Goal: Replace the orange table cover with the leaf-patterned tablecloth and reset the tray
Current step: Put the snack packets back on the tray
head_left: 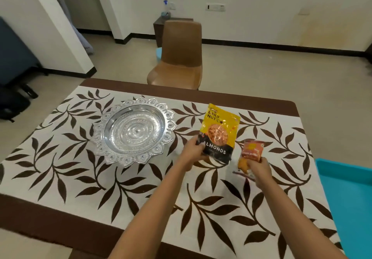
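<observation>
Cream tablecloth with brown leaf print and brown border [80, 178]: spread flat beneath the tray and out past it on every side, covering the counter. No orange cover in view. Judged: cloth swap done, tray reset under way.

Turquoise plastic piece [346, 188]: far right of the tray, at the cloth's edge. Identity unclear.

Round embossed silver tray with petal rim [128, 161]: landmark. Empty, sitting on the cloth.

Yellow-and-black almond pouch [220, 130]: just right of the tray, held upright above the cloth. Left hand [193, 154]: fingers pinched on the pouch's lower corner, the one nearest the tray.

Small orange snack packet [251, 150]: further right of the tray, beyond the pouch. Right hand [259, 170]: fingers curled round its lower half. Something yellowish and a dark strip under that hand, too blurred to name.

Risks, judged:
- Corner pinch on a tall pouch: top-heavy, prone to swinging or slipping out on the way to the tray. On a drop against the petal rim, possible tipping or skidding of the tray.
- Polished tray on loose cloth: liable to slide, or to drag the cloth into wrinkles, if nudged by a forearm reaching across.
- Both hands loaded: none free to steady the tray or smooth the cloth.
- Shallow bowl plus slick packaging: pouch likely to topple over the rim if stood upright. Safer laid flat.
- Blurred items under the right hand: easily left off the tray.
</observation>
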A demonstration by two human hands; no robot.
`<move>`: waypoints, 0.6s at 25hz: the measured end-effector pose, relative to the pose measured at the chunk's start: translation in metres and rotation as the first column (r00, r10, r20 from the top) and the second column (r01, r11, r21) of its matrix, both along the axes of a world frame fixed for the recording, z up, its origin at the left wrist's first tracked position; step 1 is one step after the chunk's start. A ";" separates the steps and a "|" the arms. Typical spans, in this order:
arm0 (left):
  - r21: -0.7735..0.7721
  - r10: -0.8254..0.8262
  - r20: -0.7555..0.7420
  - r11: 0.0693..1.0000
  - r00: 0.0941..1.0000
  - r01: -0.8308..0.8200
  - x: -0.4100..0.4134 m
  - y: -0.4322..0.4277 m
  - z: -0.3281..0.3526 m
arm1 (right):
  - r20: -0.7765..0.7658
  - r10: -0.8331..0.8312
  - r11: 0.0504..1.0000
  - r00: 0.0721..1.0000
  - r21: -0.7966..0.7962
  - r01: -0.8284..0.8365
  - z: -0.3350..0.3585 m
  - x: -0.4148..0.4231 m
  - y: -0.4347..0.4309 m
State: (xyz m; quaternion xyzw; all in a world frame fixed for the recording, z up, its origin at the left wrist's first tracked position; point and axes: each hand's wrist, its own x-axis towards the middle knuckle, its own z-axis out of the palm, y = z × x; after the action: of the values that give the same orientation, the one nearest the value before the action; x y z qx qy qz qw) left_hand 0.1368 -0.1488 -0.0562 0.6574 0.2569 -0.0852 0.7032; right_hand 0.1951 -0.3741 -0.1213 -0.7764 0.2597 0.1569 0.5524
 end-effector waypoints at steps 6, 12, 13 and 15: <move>-0.014 0.331 0.241 0.941 0.912 -0.338 -0.049 0.143 0.055 | 0.227 0.021 0.985 0.974 0.162 -0.059 0.063 0.002 0.106; 0.317 0.387 0.099 0.861 0.917 -0.398 -0.075 0.249 0.024 | 0.336 0.204 0.904 0.919 0.295 -0.309 0.092 -0.005 0.227; 0.416 0.394 0.084 0.821 0.915 -0.391 -0.076 0.257 0.020 | 0.344 0.244 0.890 0.907 0.293 -0.350 0.094 -0.008 0.245; 0.570 0.438 0.105 0.709 0.893 -0.415 -0.075 0.263 0.013 | 0.351 0.315 0.877 0.882 0.248 -0.412 0.094 -0.011 0.277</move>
State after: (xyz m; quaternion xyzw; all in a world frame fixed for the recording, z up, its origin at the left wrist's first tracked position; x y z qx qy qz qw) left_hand 0.0622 0.1146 -0.0428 0.7603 0.4282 0.1491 0.4651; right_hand 0.1841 -0.0975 -0.0277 -0.7276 -0.0078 0.1787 0.6623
